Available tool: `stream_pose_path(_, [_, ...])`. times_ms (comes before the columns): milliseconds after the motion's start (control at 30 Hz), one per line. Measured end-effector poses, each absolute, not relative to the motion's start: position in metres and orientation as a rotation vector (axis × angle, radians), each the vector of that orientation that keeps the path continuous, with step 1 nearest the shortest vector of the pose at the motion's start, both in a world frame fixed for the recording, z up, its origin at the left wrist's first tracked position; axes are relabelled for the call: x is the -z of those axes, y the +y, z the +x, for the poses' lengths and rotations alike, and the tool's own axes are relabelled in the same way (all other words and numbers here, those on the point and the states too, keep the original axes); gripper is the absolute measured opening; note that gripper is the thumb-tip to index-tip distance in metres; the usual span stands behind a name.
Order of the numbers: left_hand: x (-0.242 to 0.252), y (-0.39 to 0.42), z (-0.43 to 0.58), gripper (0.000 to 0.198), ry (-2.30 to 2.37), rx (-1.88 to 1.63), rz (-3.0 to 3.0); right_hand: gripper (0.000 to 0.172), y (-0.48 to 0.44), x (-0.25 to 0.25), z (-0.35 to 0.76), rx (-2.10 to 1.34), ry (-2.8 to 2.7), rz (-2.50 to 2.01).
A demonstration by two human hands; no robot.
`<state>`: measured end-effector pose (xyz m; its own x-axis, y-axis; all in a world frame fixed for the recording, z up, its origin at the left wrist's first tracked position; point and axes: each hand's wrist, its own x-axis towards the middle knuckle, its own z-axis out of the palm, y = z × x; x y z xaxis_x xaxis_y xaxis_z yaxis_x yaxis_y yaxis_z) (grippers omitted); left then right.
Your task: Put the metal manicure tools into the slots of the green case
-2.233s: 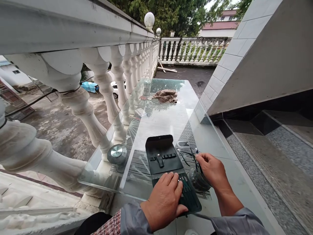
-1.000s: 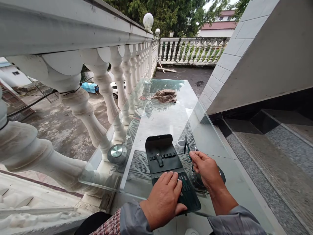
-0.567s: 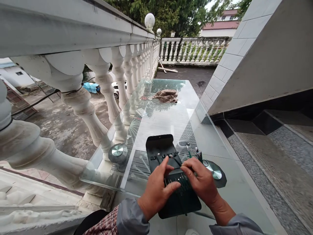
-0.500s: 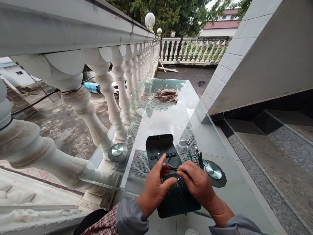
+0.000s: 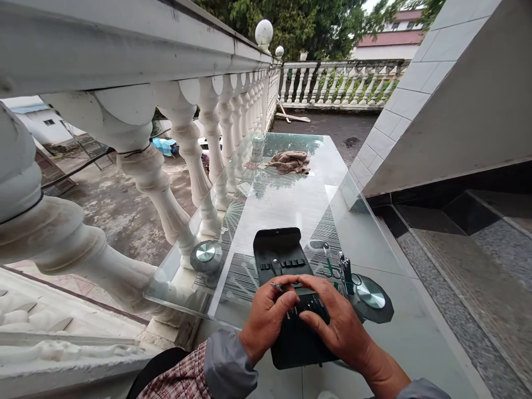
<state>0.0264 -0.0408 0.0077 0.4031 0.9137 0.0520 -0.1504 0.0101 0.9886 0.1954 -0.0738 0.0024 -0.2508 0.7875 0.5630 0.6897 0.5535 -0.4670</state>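
My left hand (image 5: 266,313) is closed, thumb against fingers, on a small metal tool (image 5: 276,286) whose shiny end sticks out; its kind is hard to make out. The index fingertip of my right hand (image 5: 338,318) meets the left fingertips, while its thumb stays apart and nothing shows gripped in it. Beneath both hands lies an unfolded black case (image 5: 277,244) with elastic loops, a snap and slim metal tools in its lower part. Right of the case are a shiny nail clipper (image 5: 344,267) and a green-looking slim tool (image 5: 330,266), partly against the glass pattern.
The case rests on a glass table (image 5: 286,205) with round metal discs (image 5: 206,253) over its supports. A crumpled brown cloth (image 5: 290,162) lies toward the far end. White balusters (image 5: 189,138) border the left; a tiled slope and stairs (image 5: 461,260) are on the right.
My left hand has closed round the small tool. My right hand, pinching a dark piece earlier, has spread its thumb and index finger. The view has swung slightly left.
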Motion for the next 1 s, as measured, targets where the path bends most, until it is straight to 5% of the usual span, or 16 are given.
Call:
stream_pose_path(400, [-0.006, -0.041, 0.026, 0.045, 0.737, -0.857, 1.23, 0.032, -0.083, -0.012, 0.197, -0.283, -1.916, -1.205])
stream_pose_path(700, [-0.004, -0.041, 0.023, 0.028, 0.937, -0.79, 2.234, 0.028, -0.085, 0.002, 0.227, -0.126, -1.763, -1.662])
stream_pose_path(1000, [0.013, -0.042, 0.028, 0.038, 0.967, -0.495, 2.631, 0.029, -0.079, 0.019, 0.22, 0.1, -1.823, -1.747])
